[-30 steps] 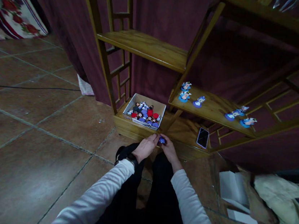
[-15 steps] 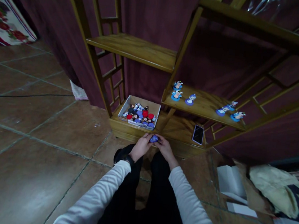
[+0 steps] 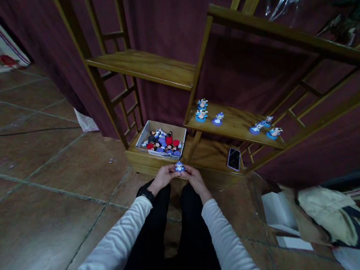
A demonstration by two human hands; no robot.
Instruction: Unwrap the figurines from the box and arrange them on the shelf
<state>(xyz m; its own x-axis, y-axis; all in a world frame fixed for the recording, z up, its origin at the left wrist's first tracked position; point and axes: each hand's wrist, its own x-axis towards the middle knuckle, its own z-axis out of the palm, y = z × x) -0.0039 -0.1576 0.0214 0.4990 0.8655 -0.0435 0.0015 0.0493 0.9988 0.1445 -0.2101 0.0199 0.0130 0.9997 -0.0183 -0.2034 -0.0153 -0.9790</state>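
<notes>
A small purple and white figurine [image 3: 179, 166] stands upright between my two hands, in front of the low wooden shelf. My left hand [image 3: 164, 176] grips it from the left and my right hand [image 3: 195, 179] from the right, with fingertips at its base. Just beyond them, a cardboard box [image 3: 144, 133] holds a jumble of red, purple, dark and white figurines. On the raised shelf [image 3: 230, 126] several figurines stand in groups: a purple one [image 3: 218, 118] by itself, blue-based ones [image 3: 201, 115] at the left, and others [image 3: 274, 133] at the right.
A phone [image 3: 234, 159] lies on the low shelf at the right. A bare upper shelf board [image 3: 145, 66] juts out at the left. White box pieces [image 3: 278, 210] and a beige cloth bundle [image 3: 324, 212] lie on the tiled floor at the right. A cable [image 3: 26, 132] crosses the floor at the left.
The figurine has been turned upright between my hands, so its front and base now show. My head view has shifted slightly. The shelf figurines stay where they were.
</notes>
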